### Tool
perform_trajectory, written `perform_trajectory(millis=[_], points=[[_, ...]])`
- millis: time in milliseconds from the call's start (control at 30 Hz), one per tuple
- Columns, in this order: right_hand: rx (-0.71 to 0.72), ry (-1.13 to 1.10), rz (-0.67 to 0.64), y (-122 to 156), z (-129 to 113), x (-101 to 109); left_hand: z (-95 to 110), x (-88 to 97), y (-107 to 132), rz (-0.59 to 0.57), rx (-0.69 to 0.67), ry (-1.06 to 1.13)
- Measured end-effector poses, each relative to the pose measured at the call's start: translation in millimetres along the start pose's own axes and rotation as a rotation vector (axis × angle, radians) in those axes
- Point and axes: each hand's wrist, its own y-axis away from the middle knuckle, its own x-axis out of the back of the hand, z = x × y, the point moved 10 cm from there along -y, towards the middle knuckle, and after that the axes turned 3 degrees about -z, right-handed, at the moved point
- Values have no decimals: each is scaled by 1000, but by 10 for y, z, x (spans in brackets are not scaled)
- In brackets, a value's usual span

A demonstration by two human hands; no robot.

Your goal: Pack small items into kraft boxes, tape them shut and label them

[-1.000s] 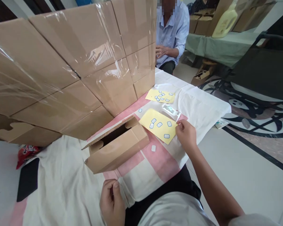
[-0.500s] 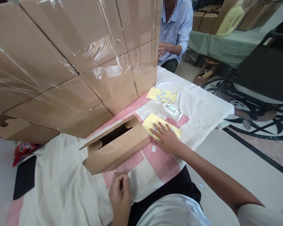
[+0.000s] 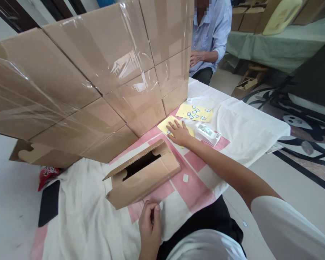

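My right hand (image 3: 180, 134) lies flat with fingers spread on a yellow sheet (image 3: 164, 124). Blue-edged stickers show partly beside its fingers. Just beyond is a second yellow sheet (image 3: 184, 111) bearing several small blue-edged stickers (image 3: 196, 116). A white device with a small screen (image 3: 208, 134) sits right of my hand. My left hand (image 3: 151, 220) is loosely curled at the near table edge, with nothing visible in it. In front of it, an open cardboard box (image 3: 146, 178) lies with its slot facing up. One loose white sticker (image 3: 185, 178) rests on the cloth.
A tall wall of taped cardboard boxes (image 3: 119, 68) stands along the far left side of the table. A black flat object (image 3: 49, 203) and a red packet (image 3: 47, 175) lie at left. Across the table sits a person (image 3: 212, 39). A small sticker (image 3: 245, 224) is on the floor.
My right hand has slid the yellow sheet forward and left, toward the box wall and the other sheet. My left hand stays curled in place. The view has shifted slightly.
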Motion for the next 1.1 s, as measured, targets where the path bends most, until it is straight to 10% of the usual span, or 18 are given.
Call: perform_trajectory(millis=[1100], points=[[55,52,-19,-429,130,34,58,-60,13,21,-11,-3]])
